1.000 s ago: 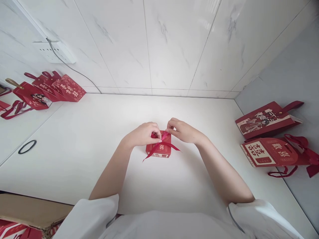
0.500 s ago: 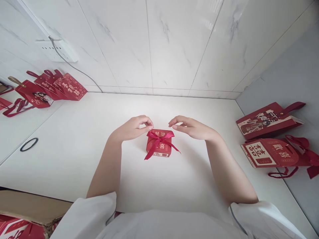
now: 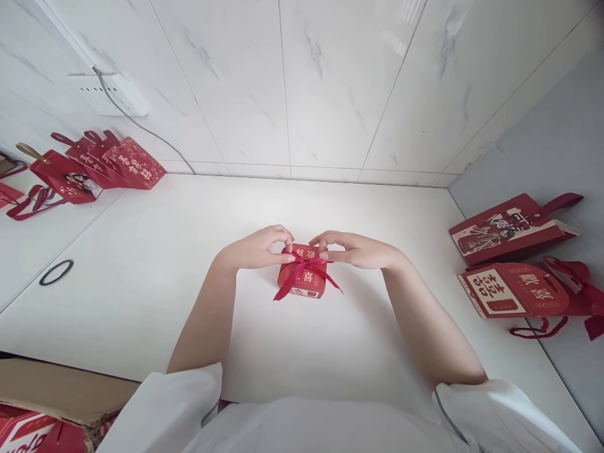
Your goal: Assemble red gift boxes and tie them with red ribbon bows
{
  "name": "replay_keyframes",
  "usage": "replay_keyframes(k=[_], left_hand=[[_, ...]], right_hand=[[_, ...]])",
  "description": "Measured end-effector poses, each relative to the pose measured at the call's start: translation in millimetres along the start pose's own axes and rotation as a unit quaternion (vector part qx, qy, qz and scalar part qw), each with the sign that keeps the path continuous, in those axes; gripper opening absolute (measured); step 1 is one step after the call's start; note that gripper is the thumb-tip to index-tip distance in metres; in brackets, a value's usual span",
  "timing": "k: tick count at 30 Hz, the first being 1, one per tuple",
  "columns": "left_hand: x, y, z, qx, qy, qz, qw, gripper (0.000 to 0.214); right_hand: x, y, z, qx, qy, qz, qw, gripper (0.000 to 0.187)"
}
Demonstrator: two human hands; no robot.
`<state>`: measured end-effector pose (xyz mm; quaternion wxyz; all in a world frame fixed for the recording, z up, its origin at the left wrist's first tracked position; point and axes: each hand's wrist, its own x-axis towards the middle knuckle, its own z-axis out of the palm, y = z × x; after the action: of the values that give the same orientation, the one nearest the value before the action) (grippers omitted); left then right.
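A small red gift box [image 3: 309, 278] with gold characters stands on the white table in front of me. A dark pink ribbon bow [image 3: 302, 263] is tied across it, its two tails hanging down the near side. My left hand [image 3: 264, 247] is closed, thumb and forefinger pinching the bow's left loop. On the other side my right hand [image 3: 353, 249] is closed in a pinch on the right loop. Fingertips partly cover both loops.
Several red gift bags [image 3: 134, 162] stand at the far left near a wall socket [image 3: 108, 95]. Two red boxes [image 3: 514, 228] lean at the right wall. A black ring [image 3: 56, 272] lies on the left. A cardboard box [image 3: 66, 387] with red boxes is at the lower left.
Both hands have moved inward from beside the gift box and closed on the loops of the ribbon bow. The box stays in about the same place.
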<state>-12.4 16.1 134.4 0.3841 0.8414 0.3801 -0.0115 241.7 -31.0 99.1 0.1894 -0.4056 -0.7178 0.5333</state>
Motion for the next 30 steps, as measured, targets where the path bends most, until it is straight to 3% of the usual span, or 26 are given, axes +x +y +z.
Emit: replay_keyframes(k=[4,16,24,27,30], left_hand=[[2.7,-1.6,2.6,-0.002,0.005,-0.007,1.000,0.032],[13.1,2.2,14.9,0.000,0.052,-0.023,0.998,0.044],[21.0,1.5,23.2,-0.104,0.025,0.015,0.994,0.027],[22.6,0.3,22.7,-0.112,0.017,0.013,0.993,0.024],[24.0,0.5,23.2,-0.102,-0.006,0.004,0.995,0.023]], right_hand=[[6.5,3.1,3.8,0.028,0.048,0.020,0.998,0.030],[18.8,10.4,12.4,0.117,0.072,-0.026,0.990,0.034],[22.4,14.3,12.4,0.138,0.082,-0.050,0.986,0.036],[22.9,14.7,11.6,0.125,0.102,-0.055,0.985,0.038],[23.6,16.4,11.3,0.095,0.084,-0.049,0.991,0.037]])
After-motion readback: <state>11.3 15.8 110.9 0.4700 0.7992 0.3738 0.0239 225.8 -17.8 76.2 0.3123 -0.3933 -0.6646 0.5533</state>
